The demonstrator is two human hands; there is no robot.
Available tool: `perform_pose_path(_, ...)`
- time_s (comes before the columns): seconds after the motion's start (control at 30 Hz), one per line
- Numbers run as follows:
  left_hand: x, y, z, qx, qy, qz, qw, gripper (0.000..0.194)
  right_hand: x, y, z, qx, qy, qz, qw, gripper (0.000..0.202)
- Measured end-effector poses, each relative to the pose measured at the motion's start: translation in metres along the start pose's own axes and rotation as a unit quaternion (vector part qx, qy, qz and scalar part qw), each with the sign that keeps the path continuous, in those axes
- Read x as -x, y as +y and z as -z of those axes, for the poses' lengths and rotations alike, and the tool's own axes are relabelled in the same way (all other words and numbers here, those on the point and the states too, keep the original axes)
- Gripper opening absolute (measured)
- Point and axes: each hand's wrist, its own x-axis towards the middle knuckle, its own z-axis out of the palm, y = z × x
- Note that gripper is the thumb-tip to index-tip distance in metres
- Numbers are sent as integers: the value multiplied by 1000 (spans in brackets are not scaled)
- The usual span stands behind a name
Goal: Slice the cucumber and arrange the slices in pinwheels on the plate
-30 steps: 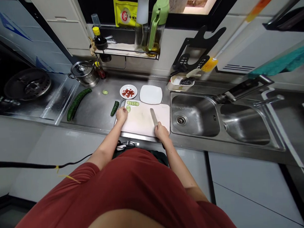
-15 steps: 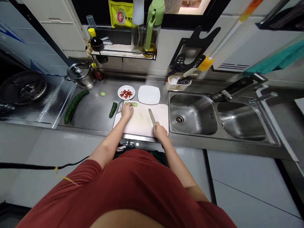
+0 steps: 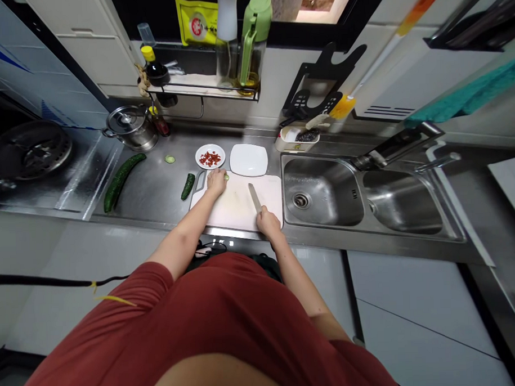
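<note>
My right hand (image 3: 268,221) is wrapped around the handle of a kitchen knife, whose blade (image 3: 255,197) points away from me over the white cutting board (image 3: 239,207). At the board's far left part, my left hand (image 3: 217,182) is closed over some cucumber slices (image 3: 226,177); most of them are hidden under the fingers. Left of the board lies a cut piece of cucumber (image 3: 188,186). A long whole cucumber (image 3: 122,181) rests farther left on the steel counter, and a cucumber end (image 3: 169,159) lies between them.
Behind the board stand a plate of chopped red pieces (image 3: 210,156) and a white square plate (image 3: 248,160). A double sink (image 3: 323,190) is to the right. A lidded pot (image 3: 131,129) and a wok (image 3: 28,150) are at the left. A bottle shelf (image 3: 203,92) hangs above.
My left hand has shifted over the cucumber slices, which now show less beside its fingers. My right hand keeps the knife in nearly the same place. The view has moved slightly.
</note>
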Motion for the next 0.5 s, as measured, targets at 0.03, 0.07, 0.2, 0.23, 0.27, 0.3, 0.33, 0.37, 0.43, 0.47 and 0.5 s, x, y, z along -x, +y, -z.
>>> perform_pose_path(0.03, 0, 0, 1, 11, 3, 6, 1000, 22, 0, 0, 0, 0, -1, 0, 1000, 31)
perform_pose_path(0.07, 1, -1, 2, 26, 5, 14, 1000, 20, 0, 0, 1, 0, -2, 0, 1000, 32)
perform_pose_path(0.2, 4, -3, 2, 117, 12, 73, 990, 15, 1, -2, 3, -1, -8, -2, 1000, 32)
perform_pose_path(0.23, 6, -4, 1, 146, 12, 94, 985, 14, 1, -2, 4, -1, -8, -3, 1000, 32)
perform_pose_path(0.27, 7, -6, -1, 173, 10, 114, 978, 14, 2, -3, 4, 0, -8, -4, 1000, 32)
perform_pose_path(0.3, 9, -7, -2, 198, 6, 132, 971, 14, 2, -3, 5, 0, -8, -6, 1000, 32)
perform_pose_path(0.33, 11, -8, -4, 219, 0, 147, 965, 15, 2, -4, 5, 1, -8, -7, 1000, 32)
perform_pose_path(0.37, 14, -9, -6, 235, -9, 158, 959, 14, 2, -4, 5, 2, -8, -6, 1000, 32)
perform_pose_path(0.43, 21, -10, -10, 253, -33, 174, 951, 13, 2, -3, 5, 4, -7, -3, 1000, 32)
perform_pose_path(0.47, 25, -11, -12, 256, -45, 177, 949, 13, 2, -3, 5, 6, -5, 0, 1000, 31)
perform_pose_path(0.5, 28, -12, -13, 257, -55, 179, 948, 13, 2, -2, 5, 8, -3, 3, 1000, 31)
